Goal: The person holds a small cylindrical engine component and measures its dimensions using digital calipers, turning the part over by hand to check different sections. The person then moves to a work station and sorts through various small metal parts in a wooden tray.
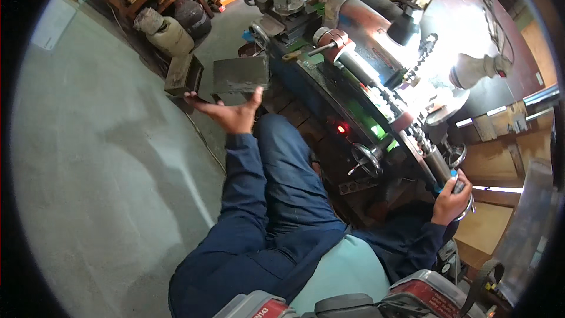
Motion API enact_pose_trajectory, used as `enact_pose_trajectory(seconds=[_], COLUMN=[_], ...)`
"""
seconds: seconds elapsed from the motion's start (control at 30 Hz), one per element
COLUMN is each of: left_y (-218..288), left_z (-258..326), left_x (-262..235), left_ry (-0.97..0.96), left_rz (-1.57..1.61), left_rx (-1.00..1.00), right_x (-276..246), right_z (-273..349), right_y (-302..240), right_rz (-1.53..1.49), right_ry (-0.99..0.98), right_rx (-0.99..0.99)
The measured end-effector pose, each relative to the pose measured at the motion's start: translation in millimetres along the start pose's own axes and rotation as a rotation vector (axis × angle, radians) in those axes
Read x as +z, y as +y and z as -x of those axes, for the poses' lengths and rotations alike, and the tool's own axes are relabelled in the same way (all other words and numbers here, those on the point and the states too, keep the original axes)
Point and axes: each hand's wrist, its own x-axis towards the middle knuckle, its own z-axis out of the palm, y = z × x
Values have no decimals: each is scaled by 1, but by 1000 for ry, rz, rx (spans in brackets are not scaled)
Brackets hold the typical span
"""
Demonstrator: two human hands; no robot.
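Observation:
My left hand [236, 119] is out over the floor, its fingers spread and palm turned up, with nothing gripped. Its thumb tip is close to the lower edge of a flat grey metal plate [240, 74]. The fingertips reach the bottom of a small open box [184, 75]; whether they touch it I cannot tell. On the right, my right hand [452, 201] is closed round a dark handle [458, 186] at the near end of a lathe-like machine [359, 68]. A metal cylinder [436, 166] lies along the machine just beyond that hand.
A spoked handwheel [366, 160] juts from the machine's side, near a glowing red light [341, 129]. A lamp [406, 25] lights the machine brightly. Tan and dark rounded containers [169, 36] stand by a cluttered wooden rack [141, 1]. A cable [203, 141] runs along the floor.

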Motion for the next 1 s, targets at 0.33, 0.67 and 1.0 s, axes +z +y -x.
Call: enact_pose_trajectory(seconds=[0.33,0.67,1.0], left_y=[-159,-250,-436], left_z=[104,177,175], left_x=[47,122,45], left_ry=[-735,-935,-1225], left_rz=[-399,-203,-584], left_rx=[-492,-463,-449], right_x=[8,10,32], right_z=[43,49,28], right_y=[-23,-18,-30], right_rz=[129,230,34], right_ry=[126,152,114], right_rx=[-132,-162,-71])
